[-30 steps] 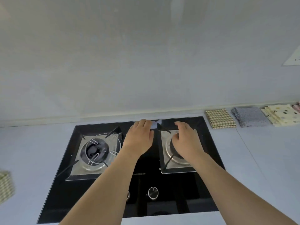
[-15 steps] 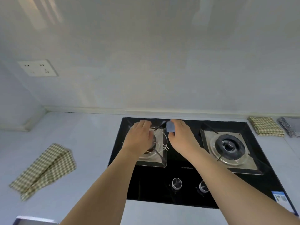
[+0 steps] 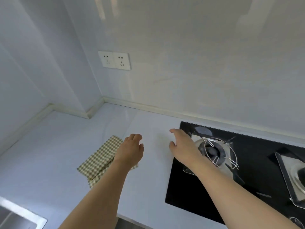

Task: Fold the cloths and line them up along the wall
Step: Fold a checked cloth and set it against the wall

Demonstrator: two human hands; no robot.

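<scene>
A: Where does the checked cloth (image 3: 103, 157) lie?

B: It lies on the pale counter (image 3: 49, 162), left of the black gas hob (image 3: 206, 195) and well apart from the back wall (image 3: 198, 63). It looks loosely folded into a long strip, running slantwise from the near left toward the far right. Its right side is hidden behind the left forearm.

A: And the left hand (image 3: 131, 151)?

B: It hovers over the cloth's right end, palm down, with the fingers loosely curled. It holds nothing. Whether it touches the fabric underneath cannot be told from the head view.

A: The right hand (image 3: 183, 146)?

B: It reaches out over the counter just beside the hob's left edge, its fingers relaxed and spread, thumb apart from them. It grips nothing either. Its forearm crosses the hob's near left corner.

A: What else is in sight?

B: A burner with a wire pan support (image 3: 217, 151) sits on the hob just right of the right hand, and a second burner (image 3: 295, 176) shows at the right edge. A double wall socket (image 3: 114, 60) is fixed above the counter. A strip of steel sink (image 3: 18, 219) shows at the bottom left corner.
</scene>
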